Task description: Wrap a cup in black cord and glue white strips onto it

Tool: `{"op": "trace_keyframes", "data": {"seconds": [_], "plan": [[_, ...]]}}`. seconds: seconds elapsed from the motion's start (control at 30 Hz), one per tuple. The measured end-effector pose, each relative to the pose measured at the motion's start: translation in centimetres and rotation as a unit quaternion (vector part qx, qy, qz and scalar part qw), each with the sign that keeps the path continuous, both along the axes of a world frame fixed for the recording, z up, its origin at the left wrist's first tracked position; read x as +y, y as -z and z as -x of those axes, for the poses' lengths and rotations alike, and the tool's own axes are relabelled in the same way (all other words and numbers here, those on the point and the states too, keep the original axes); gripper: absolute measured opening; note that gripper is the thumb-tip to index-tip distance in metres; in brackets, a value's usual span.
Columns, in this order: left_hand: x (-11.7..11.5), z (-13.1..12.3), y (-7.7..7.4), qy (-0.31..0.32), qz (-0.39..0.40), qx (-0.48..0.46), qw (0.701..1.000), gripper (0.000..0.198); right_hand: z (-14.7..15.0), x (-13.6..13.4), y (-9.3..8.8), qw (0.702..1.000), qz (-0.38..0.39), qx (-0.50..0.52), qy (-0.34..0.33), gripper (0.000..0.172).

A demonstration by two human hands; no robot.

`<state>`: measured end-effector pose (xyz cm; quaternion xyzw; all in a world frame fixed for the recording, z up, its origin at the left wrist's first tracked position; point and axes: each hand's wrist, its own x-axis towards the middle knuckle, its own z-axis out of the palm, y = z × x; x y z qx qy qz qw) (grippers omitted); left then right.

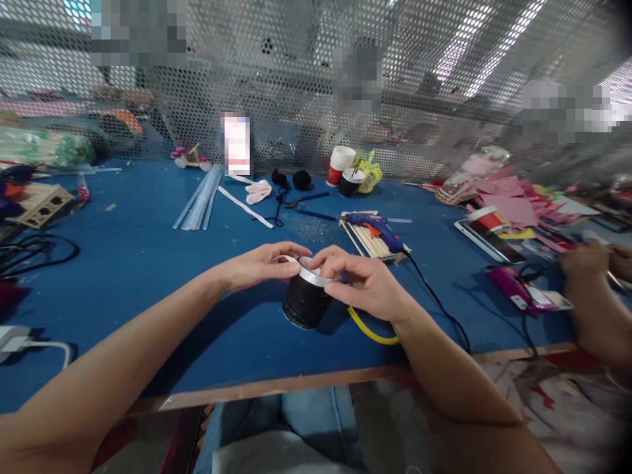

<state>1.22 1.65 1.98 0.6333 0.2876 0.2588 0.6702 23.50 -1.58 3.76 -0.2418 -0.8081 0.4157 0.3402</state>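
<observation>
A black-wrapped cup [307,304] with a white band round its rim is held just above or on the blue table, slightly tilted. My left hand [269,263] pinches the rim on the left side, thumb outside and fingers at the edge. On the right side, my right hand [363,280] grips the same rim, with fingertips inside the mouth and thumb on the white band. Part of the rim is hidden by my fingers. A yellow strip [372,329] lies beside my right wrist. Behind my right hand, a blue glue gun [375,229] rests on wooden sticks [363,238].
Glue sticks [200,201], white ribbon [247,209], pliers [303,201], black yarn [301,179] and stacked paper cups [340,164] lie farther back. A phone [237,145] leans against the mesh screen. At right are a tablet [486,240], a purple glue gun [513,289] and another person's hand [587,266].
</observation>
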Motion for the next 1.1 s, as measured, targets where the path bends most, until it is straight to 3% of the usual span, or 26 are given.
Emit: {"op": "trace_keyframes", "data": {"seconds": [0.07,0.17,0.37,0.63,0.77,0.93,1.1], "plan": [[-0.3,-0.2,0.4,0.046,0.054,-0.037,0.997,0.054,0.0,-0.1,-0.1,1.000,0.001,-0.003,-0.004,0.002],[-0.6,-0.5,1.0,0.068,0.111,-0.081,0.988,0.045,0.0,-0.1,-0.1,1.000,-0.004,-0.011,0.004,0.002],[-0.4,-0.9,1.7,0.007,0.137,-0.130,0.982,0.034,-0.1,0.5,0.1,0.999,-0.030,-0.022,0.031,0.008],[-0.4,-1.2,1.3,-0.047,0.074,-0.100,0.991,0.034,0.4,0.5,0.1,0.990,-0.085,-0.069,0.090,0.011],[-0.5,-1.2,1.4,-0.096,-0.009,-0.052,0.994,0.039,0.5,0.6,0.4,0.984,-0.108,-0.081,0.119,0.014],[-0.5,-1.4,1.1,-0.151,-0.120,0.021,0.981,0.043,0.8,0.6,0.6,0.977,-0.132,-0.081,0.146,0.010],[-0.7,-1.7,0.9,-0.179,-0.151,0.038,0.971,0.047,0.9,0.6,0.7,0.975,-0.135,-0.077,0.160,0.009]]}}
